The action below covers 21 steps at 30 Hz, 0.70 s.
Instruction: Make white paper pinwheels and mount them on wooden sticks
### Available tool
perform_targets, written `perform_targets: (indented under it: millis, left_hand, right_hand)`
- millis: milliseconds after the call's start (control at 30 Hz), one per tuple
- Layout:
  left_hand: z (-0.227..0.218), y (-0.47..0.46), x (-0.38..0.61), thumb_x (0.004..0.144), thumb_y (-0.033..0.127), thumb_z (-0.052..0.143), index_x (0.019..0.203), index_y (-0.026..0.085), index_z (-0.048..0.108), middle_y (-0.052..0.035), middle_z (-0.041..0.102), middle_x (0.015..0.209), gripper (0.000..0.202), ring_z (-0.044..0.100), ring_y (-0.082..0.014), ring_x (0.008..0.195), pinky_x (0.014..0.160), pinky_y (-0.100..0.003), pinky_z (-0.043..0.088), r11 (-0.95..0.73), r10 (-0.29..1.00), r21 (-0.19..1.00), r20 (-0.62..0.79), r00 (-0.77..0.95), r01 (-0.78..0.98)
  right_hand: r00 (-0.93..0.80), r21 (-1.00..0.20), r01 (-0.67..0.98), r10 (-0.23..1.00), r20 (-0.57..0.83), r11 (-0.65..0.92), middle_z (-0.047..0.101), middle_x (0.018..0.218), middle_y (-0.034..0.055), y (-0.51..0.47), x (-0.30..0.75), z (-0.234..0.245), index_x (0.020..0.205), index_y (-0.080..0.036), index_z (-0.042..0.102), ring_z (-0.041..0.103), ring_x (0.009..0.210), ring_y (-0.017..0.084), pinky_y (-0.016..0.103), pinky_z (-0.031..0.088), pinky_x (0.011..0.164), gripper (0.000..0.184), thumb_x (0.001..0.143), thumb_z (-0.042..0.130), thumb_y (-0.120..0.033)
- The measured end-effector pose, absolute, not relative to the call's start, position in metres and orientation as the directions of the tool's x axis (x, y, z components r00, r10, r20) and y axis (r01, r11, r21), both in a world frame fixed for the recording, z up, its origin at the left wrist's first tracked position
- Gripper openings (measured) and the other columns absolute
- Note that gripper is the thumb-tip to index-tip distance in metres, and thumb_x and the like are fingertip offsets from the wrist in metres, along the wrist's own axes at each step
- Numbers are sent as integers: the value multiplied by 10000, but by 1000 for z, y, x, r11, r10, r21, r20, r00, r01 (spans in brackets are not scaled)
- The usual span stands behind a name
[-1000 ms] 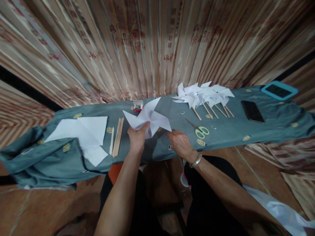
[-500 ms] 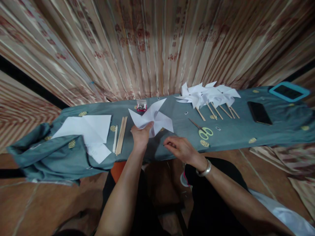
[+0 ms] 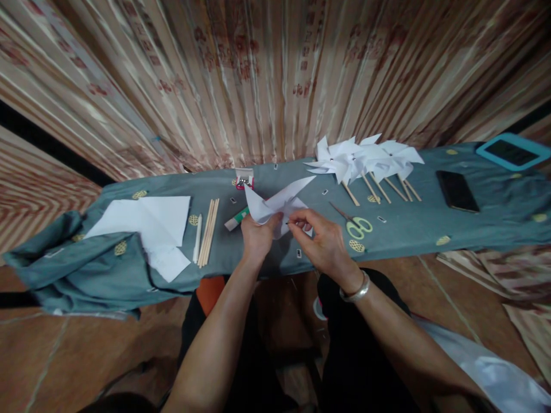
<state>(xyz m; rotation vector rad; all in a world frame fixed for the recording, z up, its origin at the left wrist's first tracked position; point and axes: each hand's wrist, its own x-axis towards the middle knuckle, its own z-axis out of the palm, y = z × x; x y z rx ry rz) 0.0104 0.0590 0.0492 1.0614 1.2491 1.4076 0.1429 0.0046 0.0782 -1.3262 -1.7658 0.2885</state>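
Above the cloth-covered tabletop (image 3: 408,229), a white paper pinwheel (image 3: 279,202) is pinched by the left hand (image 3: 258,237), thumb in front — while the right hand (image 3: 322,241), fingertips pressed together, holds a small dark item (image 3: 287,222) (too tiny to identify) close by. Probably light and springy, the paper should crease easily — best gripped softly near its centre.

No wording, brand or number can be read: the squarish signs (image 3: 306,43) borne in columns on the curtain (image 3: 275,103) beyond the right hand (image 3: 322,241), and the small dark-and-white patches (image 3: 381,219) seen on the cloth (image 3: 408,229) around it, are too blurred to be made out.
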Motion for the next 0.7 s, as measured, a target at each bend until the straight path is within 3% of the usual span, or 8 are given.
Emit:
perform_targets:
  millis: [700]
  left_hand:
    - [46, 58, 9, 616, 264, 757, 862, 123, 742, -76, 769, 871, 284, 693, -204, 768, 764, -319, 540, -68, 995, 996, 63, -76, -61]
  right_hand:
    - [-80, -553, 731, 855, 512, 400, 687, 887, 46, 16, 144, 66, 986, -211, 622, 640, 832, 211, 352, 532, 819, 82, 926, 566, -198]
